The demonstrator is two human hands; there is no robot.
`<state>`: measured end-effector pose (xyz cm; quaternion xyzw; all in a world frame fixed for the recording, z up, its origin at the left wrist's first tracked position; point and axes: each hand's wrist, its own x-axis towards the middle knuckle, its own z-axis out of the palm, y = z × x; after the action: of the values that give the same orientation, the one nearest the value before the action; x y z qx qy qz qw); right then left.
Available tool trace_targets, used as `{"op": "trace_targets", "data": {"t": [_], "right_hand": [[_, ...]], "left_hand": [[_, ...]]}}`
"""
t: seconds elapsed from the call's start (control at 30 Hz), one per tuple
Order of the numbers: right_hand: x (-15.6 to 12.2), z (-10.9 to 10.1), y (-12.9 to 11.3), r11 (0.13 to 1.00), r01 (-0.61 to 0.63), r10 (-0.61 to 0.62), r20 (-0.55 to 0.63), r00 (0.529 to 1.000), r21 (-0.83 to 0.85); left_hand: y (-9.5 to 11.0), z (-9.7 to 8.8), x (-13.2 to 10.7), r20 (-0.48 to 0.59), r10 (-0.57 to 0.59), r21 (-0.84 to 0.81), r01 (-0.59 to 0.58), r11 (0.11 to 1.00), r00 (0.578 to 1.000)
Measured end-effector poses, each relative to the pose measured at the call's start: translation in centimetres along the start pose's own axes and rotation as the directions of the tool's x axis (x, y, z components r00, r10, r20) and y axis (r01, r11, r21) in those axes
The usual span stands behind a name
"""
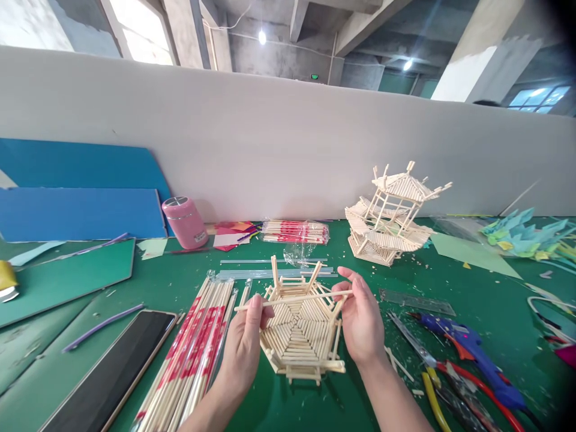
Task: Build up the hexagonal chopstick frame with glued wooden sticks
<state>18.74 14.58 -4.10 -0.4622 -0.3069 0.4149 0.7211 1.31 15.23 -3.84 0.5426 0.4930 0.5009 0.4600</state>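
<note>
Between my two hands a thin wooden stick (297, 299) spans level over a model base. My left hand (245, 336) pinches its left end between thumb and fingers. The right end is pinched by my right hand (362, 318). Beneath lies the wooden stick model (297, 333), a many-sided base with a spiral-patterned floor and a few short posts standing at its rim. Whether the stick touches the model's posts, I cannot tell. Beside my left hand rest packs of wooden chopsticks (193, 342) with red-and-white wrappers.
A finished-looking stick pavilion (391, 216) stands at the back right. On the right lie a blue glue gun (468, 348), scissors (411, 336), pliers (434, 399) and a clear ruler (418, 301). Leftward are a phone (112, 372), pink canister (184, 222) and blue boards (81, 213). Glue sticks (274, 273) lie behind.
</note>
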Motion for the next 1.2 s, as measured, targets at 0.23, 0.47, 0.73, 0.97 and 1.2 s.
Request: {"op": "trace_targets", "data": {"t": [0.23, 0.47, 0.73, 0.97, 1.2], "right_hand": [[0.49, 0.52, -0.09, 0.999, -0.003, 0.001, 0.029, 1.0, 0.048], [0.36, 0.74, 0.0, 0.996, 0.001, -0.004, 0.026, 1.0, 0.09], [0.29, 0.84, 0.14, 0.997, 0.027, -0.028, 0.004, 1.0, 0.067], [0.18, 0.86, 0.02, 0.998, 0.031, -0.031, -0.002, 1.0, 0.063], [0.12, 0.75, 0.09, 0.996, 0.019, -0.018, -0.011, 1.0, 0.085]], "left_hand": [[0.56, 0.15, -0.07, -0.059, 0.007, 0.01, -0.006, 1.0, 0.998], [0.59, 0.19, -0.11, -0.062, 0.004, 0.004, -0.004, 1.0, 0.998], [0.54, 0.29, -0.1, -0.066, 0.005, -0.003, -0.006, 1.0, 0.998], [0.51, 0.37, -0.19, -0.063, 0.007, 0.015, -0.006, 1.0, 0.998], [0.53, 0.39, -0.46, -0.038, 0.03, 0.088, -0.026, 0.996, 0.999]]}}
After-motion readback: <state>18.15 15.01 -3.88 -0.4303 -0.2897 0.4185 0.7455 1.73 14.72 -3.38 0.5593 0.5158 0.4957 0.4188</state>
